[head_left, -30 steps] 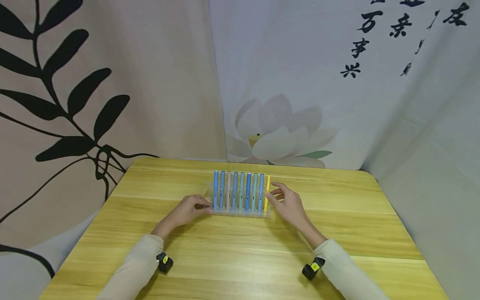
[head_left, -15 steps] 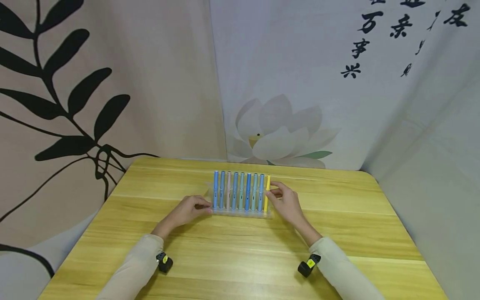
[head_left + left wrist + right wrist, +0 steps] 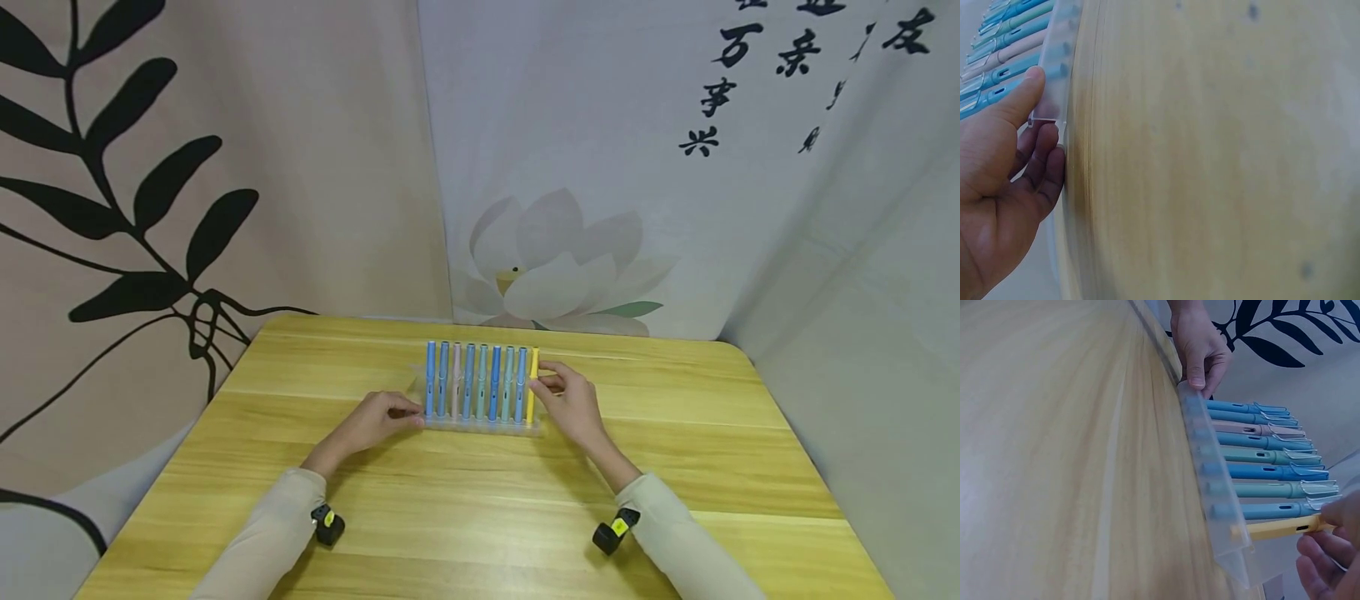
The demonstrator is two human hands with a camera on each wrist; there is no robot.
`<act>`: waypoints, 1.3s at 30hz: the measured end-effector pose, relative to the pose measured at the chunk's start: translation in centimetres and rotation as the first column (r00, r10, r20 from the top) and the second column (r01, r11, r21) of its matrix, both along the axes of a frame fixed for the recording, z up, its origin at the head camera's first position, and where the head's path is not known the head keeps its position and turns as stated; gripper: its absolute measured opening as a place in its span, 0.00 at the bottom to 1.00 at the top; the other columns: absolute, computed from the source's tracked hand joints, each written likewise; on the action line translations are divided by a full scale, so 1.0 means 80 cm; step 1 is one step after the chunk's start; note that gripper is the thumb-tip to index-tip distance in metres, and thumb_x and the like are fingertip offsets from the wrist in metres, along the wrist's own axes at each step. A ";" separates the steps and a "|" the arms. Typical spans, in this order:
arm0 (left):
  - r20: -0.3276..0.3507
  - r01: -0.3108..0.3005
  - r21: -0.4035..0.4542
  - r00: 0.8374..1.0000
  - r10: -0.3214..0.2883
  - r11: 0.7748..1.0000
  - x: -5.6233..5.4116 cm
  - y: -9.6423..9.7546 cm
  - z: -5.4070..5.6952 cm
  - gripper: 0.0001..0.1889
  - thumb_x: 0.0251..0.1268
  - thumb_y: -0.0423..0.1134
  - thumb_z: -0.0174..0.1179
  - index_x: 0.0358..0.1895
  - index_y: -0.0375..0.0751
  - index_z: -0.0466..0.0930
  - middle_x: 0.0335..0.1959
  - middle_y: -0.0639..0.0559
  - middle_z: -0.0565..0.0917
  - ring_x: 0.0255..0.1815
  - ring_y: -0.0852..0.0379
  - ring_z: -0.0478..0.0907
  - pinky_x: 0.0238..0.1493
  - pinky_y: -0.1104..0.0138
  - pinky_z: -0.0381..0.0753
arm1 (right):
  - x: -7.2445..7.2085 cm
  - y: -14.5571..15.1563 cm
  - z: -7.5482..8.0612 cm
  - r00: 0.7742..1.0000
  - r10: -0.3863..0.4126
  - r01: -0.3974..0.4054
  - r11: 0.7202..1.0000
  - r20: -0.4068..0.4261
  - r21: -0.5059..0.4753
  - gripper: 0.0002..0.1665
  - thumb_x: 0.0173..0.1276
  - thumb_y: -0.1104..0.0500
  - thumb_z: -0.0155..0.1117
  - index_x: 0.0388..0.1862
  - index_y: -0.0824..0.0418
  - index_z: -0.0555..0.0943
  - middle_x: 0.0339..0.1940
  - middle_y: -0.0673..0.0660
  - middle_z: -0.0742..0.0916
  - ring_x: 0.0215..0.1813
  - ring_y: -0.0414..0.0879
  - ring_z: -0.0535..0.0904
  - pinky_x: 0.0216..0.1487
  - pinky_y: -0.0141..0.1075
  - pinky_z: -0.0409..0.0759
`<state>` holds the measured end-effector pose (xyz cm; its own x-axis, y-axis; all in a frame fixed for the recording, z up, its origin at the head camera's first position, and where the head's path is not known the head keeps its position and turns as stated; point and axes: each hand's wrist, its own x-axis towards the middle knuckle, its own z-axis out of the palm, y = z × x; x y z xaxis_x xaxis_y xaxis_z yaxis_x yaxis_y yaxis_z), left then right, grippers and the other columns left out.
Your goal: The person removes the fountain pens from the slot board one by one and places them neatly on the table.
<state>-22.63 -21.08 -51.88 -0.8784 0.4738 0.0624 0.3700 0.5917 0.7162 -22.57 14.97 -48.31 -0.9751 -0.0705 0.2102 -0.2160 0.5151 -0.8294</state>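
Note:
A clear plastic pen holder [image 3: 480, 427] stands on the table with a row of upright pens in light blue, blue, green and pink. At its right end is a yellow pen [image 3: 1272, 529], its lower end in the holder. My right hand [image 3: 573, 408] pinches this pen at about mid-height between thumb and fingers. At the opposite end, my left hand [image 3: 378, 418] grips the holder's corner. The left wrist view shows that thumb [image 3: 1025, 94] on the holder's upper side, with the other fingers curled below its edge. Wire clips and small barrel slots show on the pens in the right wrist view.
The light wooden table [image 3: 465, 517] runs back to a hanging cloth [image 3: 360, 167] with printed leaves, a lotus and black characters. Black wrist cameras [image 3: 327, 527] sit on both sleeved forearms.
My right wrist has shifted slightly left, the fingers staying on the yellow pen. The left hand and the holder keep their places.

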 end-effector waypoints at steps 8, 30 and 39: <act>-0.007 0.004 -0.003 1.000 -0.004 1.000 0.000 -0.001 -0.002 0.17 0.70 0.48 0.66 0.53 0.41 0.89 0.48 0.52 0.89 0.47 0.58 0.83 0.47 0.66 0.82 | 0.001 0.004 0.011 0.998 -0.021 0.019 0.999 -0.051 -0.033 0.20 0.72 0.53 0.70 0.59 0.59 0.84 0.44 0.57 0.92 0.45 0.52 0.88 0.46 0.47 0.86; -0.009 0.014 0.010 1.000 -0.014 1.000 0.000 0.000 -0.001 0.17 0.71 0.48 0.65 0.53 0.40 0.89 0.49 0.49 0.89 0.48 0.55 0.84 0.47 0.64 0.83 | 0.020 0.036 0.041 0.995 -0.049 0.047 0.999 -0.090 -0.026 0.24 0.71 0.48 0.71 0.59 0.59 0.85 0.43 0.57 0.92 0.44 0.52 0.88 0.48 0.48 0.85; -0.014 0.019 0.017 1.000 -0.019 1.000 0.000 -0.001 -0.002 0.16 0.71 0.46 0.66 0.53 0.39 0.89 0.49 0.48 0.89 0.47 0.56 0.84 0.46 0.64 0.84 | 0.023 0.053 0.030 0.995 -0.083 0.083 0.997 -0.059 0.001 0.22 0.71 0.49 0.72 0.58 0.59 0.85 0.42 0.57 0.92 0.45 0.53 0.87 0.46 0.46 0.86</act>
<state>-22.62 -21.14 -52.02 -0.8682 0.4892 0.0824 0.3909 0.5722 0.7210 -20.70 19.17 -45.88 -0.9636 0.0098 0.2670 -0.2204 0.5361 -0.8149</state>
